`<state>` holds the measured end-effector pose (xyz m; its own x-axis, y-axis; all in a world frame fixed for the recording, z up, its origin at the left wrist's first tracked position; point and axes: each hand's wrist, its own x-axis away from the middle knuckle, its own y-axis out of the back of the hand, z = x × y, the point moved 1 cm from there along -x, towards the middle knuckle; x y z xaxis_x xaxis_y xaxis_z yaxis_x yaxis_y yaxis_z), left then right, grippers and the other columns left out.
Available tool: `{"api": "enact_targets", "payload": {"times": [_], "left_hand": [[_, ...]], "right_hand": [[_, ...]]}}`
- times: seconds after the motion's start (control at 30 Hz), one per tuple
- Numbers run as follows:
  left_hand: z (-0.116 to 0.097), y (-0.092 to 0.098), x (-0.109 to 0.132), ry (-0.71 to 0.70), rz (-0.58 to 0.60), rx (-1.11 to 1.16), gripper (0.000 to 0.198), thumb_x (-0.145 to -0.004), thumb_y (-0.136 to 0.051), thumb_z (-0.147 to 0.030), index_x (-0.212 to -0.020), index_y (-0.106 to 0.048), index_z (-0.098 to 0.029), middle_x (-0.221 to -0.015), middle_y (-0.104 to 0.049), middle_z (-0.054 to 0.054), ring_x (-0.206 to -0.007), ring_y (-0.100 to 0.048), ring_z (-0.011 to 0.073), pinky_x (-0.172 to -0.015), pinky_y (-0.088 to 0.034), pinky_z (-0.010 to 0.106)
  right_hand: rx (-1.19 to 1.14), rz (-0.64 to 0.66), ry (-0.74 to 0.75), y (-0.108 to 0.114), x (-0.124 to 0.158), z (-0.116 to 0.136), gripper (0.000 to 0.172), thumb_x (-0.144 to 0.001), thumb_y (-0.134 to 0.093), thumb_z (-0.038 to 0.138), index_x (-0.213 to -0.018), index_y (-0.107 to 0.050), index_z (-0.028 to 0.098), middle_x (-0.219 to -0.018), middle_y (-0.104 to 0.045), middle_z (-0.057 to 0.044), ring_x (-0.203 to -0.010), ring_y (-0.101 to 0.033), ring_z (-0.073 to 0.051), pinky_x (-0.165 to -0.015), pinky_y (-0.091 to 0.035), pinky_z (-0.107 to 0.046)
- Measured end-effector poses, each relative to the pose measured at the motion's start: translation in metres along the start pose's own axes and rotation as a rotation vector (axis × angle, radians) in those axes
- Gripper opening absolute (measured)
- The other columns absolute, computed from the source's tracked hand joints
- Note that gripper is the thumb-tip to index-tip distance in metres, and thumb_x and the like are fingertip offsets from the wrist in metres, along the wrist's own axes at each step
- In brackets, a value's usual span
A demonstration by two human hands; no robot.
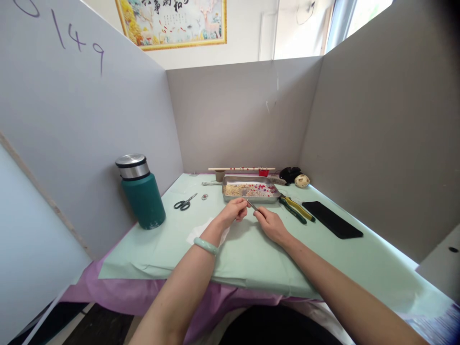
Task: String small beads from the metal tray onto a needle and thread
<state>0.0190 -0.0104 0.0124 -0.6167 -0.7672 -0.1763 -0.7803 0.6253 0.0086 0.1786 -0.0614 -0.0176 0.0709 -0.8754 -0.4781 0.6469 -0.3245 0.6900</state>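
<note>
In front of the metal tray (pixel 230 198), my left hand (pixel 235 211) is closed in a pinch, a jade-green bangle on its wrist. Whatever sits between its fingertips is too small to make out. My right hand (pixel 270 223) is closed round slim metal tweezers (pixel 252 205), whose tip reaches to the left fingertips. The tray holds many small beads (pixel 239 190), gold-coloured on the left and red and purple on the right. A white tissue (pixel 196 232) lies partly under my left forearm.
Black-handled scissors (pixel 184 204) and a small round item (pixel 204 196) lie left. A green bottle (pixel 142 196) stands near the left wall. Green-yellow pliers (pixel 296 209) and a black slab (pixel 332 219) lie right. Behind the tray rests a beaded stick (pixel 224 168).
</note>
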Motion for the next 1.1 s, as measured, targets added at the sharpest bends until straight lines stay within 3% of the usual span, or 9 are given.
{"api": "enact_targets", "payload": {"times": [0.4, 0.87, 1.1], "left_hand": [[0.0, -0.003, -0.003, 0.007, -0.061, -0.154, 0.014, -0.084, -0.043, -0.03, -0.08, -0.047, -0.017, -0.042, -0.038, -0.009, -0.035, -0.025, 0.0051, -0.039, -0.021, 0.017], [0.004, 0.0, -0.011, -0.071, -0.289, -0.44, 0.006, -0.078, -0.051, -0.019, -0.072, -0.053, -0.018, -0.051, -0.046, -0.005, -0.054, -0.041, 0.0105, -0.056, -0.029, 0.021], [0.005, 0.0, -0.011, -0.032, -0.21, -0.323, 0.01, -0.08, -0.047, -0.021, -0.074, -0.053, -0.017, -0.047, -0.042, -0.006, -0.044, -0.036, 0.0079, -0.048, -0.027, 0.019]], "right_hand": [[0.08, 0.006, -0.023, -0.001, 0.001, 0.001, 0.026, -0.092, -0.046, 0.037, -0.091, -0.06, 0.014, -0.081, -0.061, -0.001, -0.069, -0.059, -0.012, -0.068, -0.049, -0.03], [0.008, 0.102, -0.05, 0.005, -0.007, 0.004, 0.026, -0.091, -0.048, 0.037, -0.09, -0.06, 0.013, -0.083, -0.063, -0.001, -0.074, -0.06, -0.013, -0.071, -0.049, -0.032], [-0.022, 0.084, -0.049, 0.005, -0.004, 0.005, 0.026, -0.091, -0.048, 0.036, -0.09, -0.06, 0.013, -0.082, -0.062, -0.001, -0.073, -0.06, -0.013, -0.07, -0.049, -0.031]]}}
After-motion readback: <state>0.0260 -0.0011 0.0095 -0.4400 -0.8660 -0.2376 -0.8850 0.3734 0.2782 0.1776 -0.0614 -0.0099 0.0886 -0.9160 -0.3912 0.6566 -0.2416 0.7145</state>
